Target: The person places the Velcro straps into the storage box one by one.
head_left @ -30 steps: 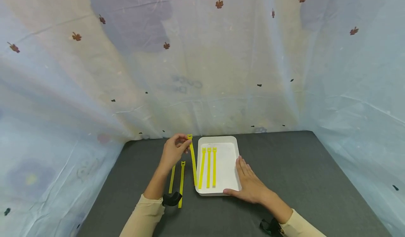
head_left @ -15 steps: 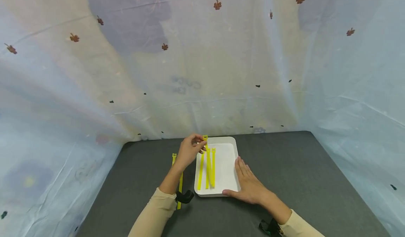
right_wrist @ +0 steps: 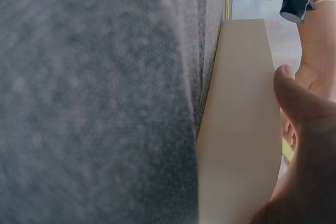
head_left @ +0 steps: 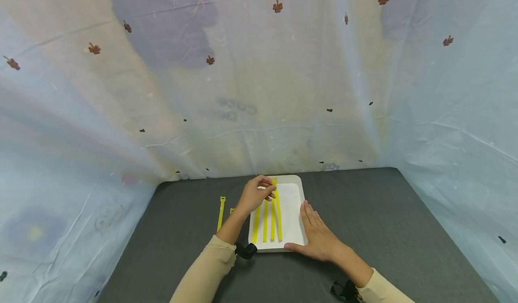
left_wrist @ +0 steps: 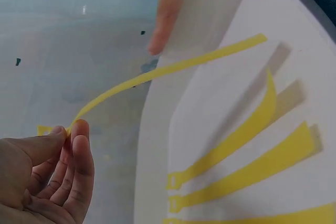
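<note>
Cable tie point(left_wrist: 173, 69), left hand point(head_left: 252, 197) pinching near one end, over tray point(head_left: 291, 213) apparently steadied by straight-fingered right hand point(head_left: 319, 239).

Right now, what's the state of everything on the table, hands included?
White tray: upright on gray table.
Held yellow strap: bowed, over the tray.
Three other straps: lying in the tray.
Two table straps: lying partly hidden.
Left hand: pinching the held strap.
Right hand: fingers straight, touching tray.

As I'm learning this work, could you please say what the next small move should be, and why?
I'd probably lower the held strap into the white tray: the left hand pinches it above the tray's floor, beside three straps lying there.
</note>
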A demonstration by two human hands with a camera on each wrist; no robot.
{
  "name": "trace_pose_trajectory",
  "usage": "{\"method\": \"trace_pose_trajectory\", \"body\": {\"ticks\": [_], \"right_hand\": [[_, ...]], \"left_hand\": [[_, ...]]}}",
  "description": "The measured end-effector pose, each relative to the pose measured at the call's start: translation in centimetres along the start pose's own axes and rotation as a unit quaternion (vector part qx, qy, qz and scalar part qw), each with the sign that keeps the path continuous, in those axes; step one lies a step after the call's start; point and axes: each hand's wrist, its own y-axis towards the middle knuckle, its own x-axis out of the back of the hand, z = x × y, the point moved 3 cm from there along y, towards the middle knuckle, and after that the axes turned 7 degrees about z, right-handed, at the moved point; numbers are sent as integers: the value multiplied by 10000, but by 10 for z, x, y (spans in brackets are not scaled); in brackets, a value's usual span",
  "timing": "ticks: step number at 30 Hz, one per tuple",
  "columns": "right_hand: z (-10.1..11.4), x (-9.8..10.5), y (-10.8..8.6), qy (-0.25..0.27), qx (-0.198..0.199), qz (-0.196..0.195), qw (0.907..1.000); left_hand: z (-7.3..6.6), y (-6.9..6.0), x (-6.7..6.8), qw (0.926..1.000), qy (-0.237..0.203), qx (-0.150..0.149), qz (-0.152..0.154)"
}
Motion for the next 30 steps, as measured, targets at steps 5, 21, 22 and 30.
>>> {"method": "trace_pose_trajectory", "body": {"ticks": [5, 21, 22, 30], "right_hand": [[1, 2, -2, 25, 62, -93, 9999], [0, -2, 0, -45, 129, -122, 9998], [0, -2, 0, -27, 135, -120, 9998], [-1, -1, 0, -7, 187, -144, 9997]], "left_hand": [[9, 7, -8, 9999, -4, 97, 54], [23, 27, -34, 9979, 154, 623, 93], [24, 29, -35, 9975, 175, 671, 103], [33, 43, -41, 9931, 517, 1047, 143]]}}
